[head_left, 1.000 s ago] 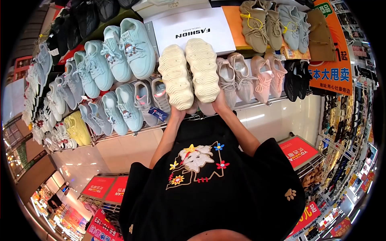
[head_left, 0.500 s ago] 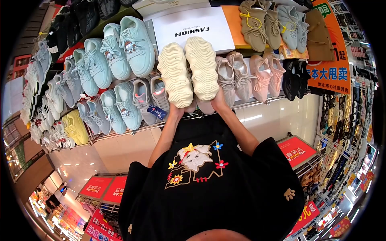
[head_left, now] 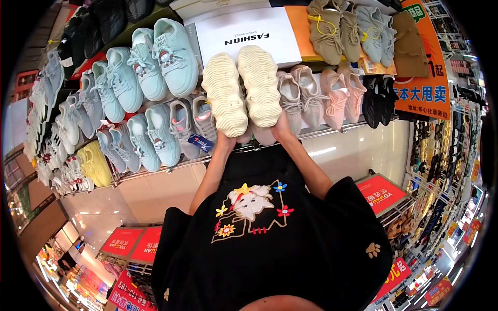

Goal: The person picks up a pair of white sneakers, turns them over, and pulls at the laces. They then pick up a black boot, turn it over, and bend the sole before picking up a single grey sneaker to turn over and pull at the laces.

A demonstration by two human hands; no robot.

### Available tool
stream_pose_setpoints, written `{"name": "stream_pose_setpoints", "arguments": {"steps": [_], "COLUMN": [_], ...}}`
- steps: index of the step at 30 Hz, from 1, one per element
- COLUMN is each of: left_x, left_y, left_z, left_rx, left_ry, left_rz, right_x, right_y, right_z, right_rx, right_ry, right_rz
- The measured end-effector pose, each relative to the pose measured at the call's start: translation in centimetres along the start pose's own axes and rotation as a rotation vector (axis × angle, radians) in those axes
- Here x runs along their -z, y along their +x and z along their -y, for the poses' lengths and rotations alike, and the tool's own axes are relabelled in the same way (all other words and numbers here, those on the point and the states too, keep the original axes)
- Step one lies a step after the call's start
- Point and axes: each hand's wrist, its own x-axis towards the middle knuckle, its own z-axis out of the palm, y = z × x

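Note:
Two cream shoes with wavy, ridged soles are held side by side, their soles turned up toward me. My left hand (head_left: pixel 226 141) grips the left cream shoe (head_left: pixel 224 96) at its near end. At the near end of the right cream shoe (head_left: pixel 259 85) is my right hand (head_left: pixel 281 130), closed on it from below. Most of my fingers are hidden behind the shoes. Just beyond lies a white shoe box (head_left: pixel 248 33) printed "FASHION". Grey sneakers (head_left: pixel 193 122) with a dark blue tag are left of my left hand; beige lace-up shoes (head_left: pixel 301 96) are right of my right hand.
Light blue sneakers (head_left: pixel 174 57) and other pairs fill the tiered rack to the left. Pink shoes (head_left: pixel 340 98), black shoes (head_left: pixel 378 101) and an orange sign (head_left: pixel 423 96) are to the right. Red signs (head_left: pixel 382 193) top racks nearer me. A metal rail (head_left: pixel 332 129) edges the display.
Both hands and the cream shoes keep nearly the same pose. The whole view has shifted very slightly; nothing has been let go or taken up.

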Motion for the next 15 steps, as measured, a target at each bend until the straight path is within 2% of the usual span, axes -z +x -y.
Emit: {"name": "stream_pose_setpoints", "arguments": {"steps": [3,4,9,11,15], "left_x": [-0.6,-2.0,-7.0,-7.7,-7.7], "left_y": [0.0,-0.4,-2.0,-2.3,-3.0], "left_z": [0.1,-0.5,-4.2,-4.7,-5.1], "left_rx": [-0.029,-0.101,-0.199,-0.213,-0.232], "left_ry": [-0.078,0.012,0.064,0.029,0.103], "left_rz": [-0.009,-0.032,-0.072,-0.074,-0.114], "right_x": [0.0,-0.3,-1.7,-1.7,-0.9], "right_y": [-0.2,-0.3,-1.7,-1.9,-2.1], "right_z": [0.2,0.3,2.1,2.1,1.8], "right_rx": [0.018,0.024,0.103,0.149,0.234], "right_ry": [-0.012,0.014,0.019,0.126,0.071], "right_rz": [0.037,0.013,0.010,-0.012,-0.007]}}
